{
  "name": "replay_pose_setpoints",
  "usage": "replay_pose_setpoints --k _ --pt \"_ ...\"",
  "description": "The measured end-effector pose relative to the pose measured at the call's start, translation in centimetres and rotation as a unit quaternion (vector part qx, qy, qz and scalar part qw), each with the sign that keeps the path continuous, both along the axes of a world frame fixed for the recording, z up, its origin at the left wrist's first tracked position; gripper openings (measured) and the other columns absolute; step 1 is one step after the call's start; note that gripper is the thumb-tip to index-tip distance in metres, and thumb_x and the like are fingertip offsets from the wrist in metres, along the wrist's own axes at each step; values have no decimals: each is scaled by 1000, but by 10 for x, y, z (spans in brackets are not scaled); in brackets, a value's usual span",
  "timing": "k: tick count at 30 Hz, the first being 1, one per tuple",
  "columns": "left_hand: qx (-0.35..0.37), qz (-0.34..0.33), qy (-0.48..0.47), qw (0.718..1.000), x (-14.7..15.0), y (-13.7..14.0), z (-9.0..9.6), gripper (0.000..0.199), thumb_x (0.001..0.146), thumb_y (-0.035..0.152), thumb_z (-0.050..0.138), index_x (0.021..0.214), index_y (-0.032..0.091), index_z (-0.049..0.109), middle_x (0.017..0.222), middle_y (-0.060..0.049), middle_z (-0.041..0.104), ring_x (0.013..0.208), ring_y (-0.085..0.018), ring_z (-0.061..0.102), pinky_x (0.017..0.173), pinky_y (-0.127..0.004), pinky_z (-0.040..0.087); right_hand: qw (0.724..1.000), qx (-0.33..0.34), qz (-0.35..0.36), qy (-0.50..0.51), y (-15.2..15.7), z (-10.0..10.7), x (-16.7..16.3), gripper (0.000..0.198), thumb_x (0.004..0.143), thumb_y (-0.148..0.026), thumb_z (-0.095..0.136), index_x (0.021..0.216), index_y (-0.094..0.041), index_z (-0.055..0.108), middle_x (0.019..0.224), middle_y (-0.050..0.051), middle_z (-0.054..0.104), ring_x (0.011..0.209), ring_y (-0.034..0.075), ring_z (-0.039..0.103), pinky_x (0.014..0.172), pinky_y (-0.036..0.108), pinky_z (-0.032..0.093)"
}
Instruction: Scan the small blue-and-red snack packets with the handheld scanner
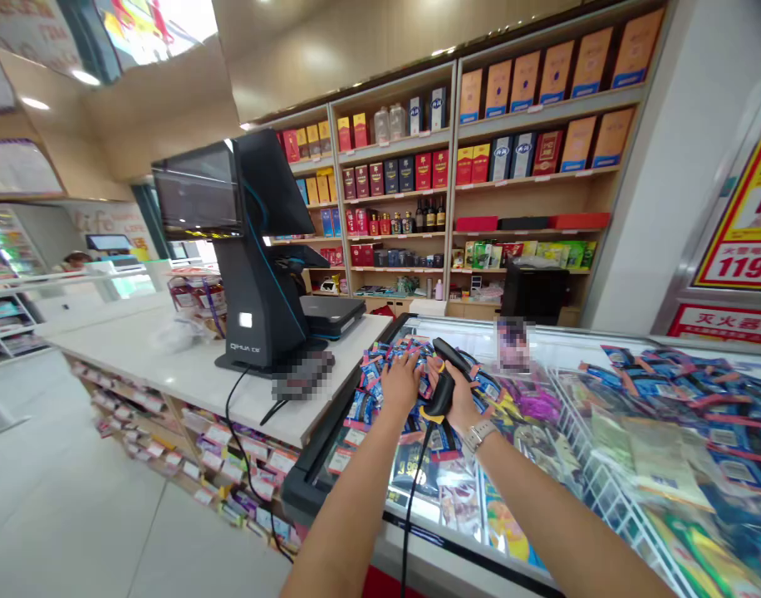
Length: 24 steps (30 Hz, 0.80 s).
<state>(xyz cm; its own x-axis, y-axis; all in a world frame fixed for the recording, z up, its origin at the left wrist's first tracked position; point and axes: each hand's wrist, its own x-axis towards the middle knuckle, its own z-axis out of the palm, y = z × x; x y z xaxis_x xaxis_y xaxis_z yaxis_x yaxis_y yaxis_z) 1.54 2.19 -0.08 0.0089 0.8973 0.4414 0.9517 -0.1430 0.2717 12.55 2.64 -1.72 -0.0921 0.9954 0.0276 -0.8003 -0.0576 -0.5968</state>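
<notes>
My right hand (460, 402), with a watch (478, 433) on its wrist, is wrapped round a black and yellow barcode scanner (441, 392). The scanner's head points away from me, and its cable (413, 498) hangs down between my forearms. To the left, my left hand (400, 382) lies with fingers stretched out on a pile of small blue packets (363, 405). What is under its palm is hidden. The packets have pinkish edges and rest on the glass top of a chest freezer (338, 440).
A black checkout terminal (256, 274) stands on the white counter (144, 349) to the left. On the right, a white wire basket (596, 473) borders bagged goods and more blue packets (685, 382). Shelves of boxed bottles (393, 176) line the back wall.
</notes>
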Motion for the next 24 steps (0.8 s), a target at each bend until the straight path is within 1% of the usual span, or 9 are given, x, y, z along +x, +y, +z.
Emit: replay_pose_setpoints --k 4,7,9,11,12,15,18,21,24 --pt "-14 5 7 1000 0 0 2 44 100 36 35 142 31 47 148 -4 49 137 -26 43 112 -50 34 1000 -15 -4 20 1 0 -1 12 73 -29 67 84 -25 66 85 0 76 99 20 71 88 31 59" --pt "-1 0 9 1000 2 -4 10 45 98 33 39 143 28 46 152 -6 44 142 -29 36 115 -55 28 1000 -24 -9 12 -5 7 9 10 78 -29 64 85 -24 66 90 3 77 104 20 70 89 31 59" --pt "31 -13 0 999 8 -9 17 47 97 30 42 144 25 45 154 -9 40 144 -29 31 117 -56 24 1000 -18 -6 -1 -13 13 27 12 81 -31 61 87 -23 67 96 5 77 108 22 68 88 32 59" --pt "59 -43 -19 997 21 -12 25 48 96 29 43 144 23 45 153 -10 42 144 -28 31 117 -55 24 1000 -10 -3 -16 -21 17 54 13 82 -32 60 87 -21 67 102 8 76 111 22 67 88 32 59" --pt "67 -64 -30 995 30 -13 29 47 96 29 43 142 22 46 152 -10 43 144 -28 32 117 -54 25 999 -4 -24 -22 -24 17 72 13 82 -31 60 86 -20 67 103 9 76 110 22 67 87 30 59" --pt "70 -146 -54 985 68 -11 35 44 94 30 47 137 22 51 149 -10 47 143 -28 34 117 -53 28 995 -8 -83 -53 -32 12 135 15 81 -33 62 88 -20 67 101 9 76 103 24 70 84 33 61" --pt "55 -233 -75 968 122 -3 32 43 91 27 52 134 21 54 147 -9 49 141 -27 37 115 -50 32 977 -23 -196 -76 -36 2 206 16 81 -34 62 88 -21 67 93 8 76 94 23 72 81 33 61" --pt "27 -314 -97 944 183 4 21 44 88 22 56 132 19 56 142 -11 54 137 -26 44 115 -46 35 949 -32 -306 -71 -41 -5 274 16 79 -36 64 85 -21 66 85 6 74 89 22 72 80 33 59" --pt "-13 -381 -129 915 247 9 5 43 84 18 59 128 18 60 135 -12 60 130 -25 51 114 -44 37 907 -41 -414 -60 -44 -7 332 18 76 -37 67 83 -21 66 81 3 73 84 18 71 75 29 58"
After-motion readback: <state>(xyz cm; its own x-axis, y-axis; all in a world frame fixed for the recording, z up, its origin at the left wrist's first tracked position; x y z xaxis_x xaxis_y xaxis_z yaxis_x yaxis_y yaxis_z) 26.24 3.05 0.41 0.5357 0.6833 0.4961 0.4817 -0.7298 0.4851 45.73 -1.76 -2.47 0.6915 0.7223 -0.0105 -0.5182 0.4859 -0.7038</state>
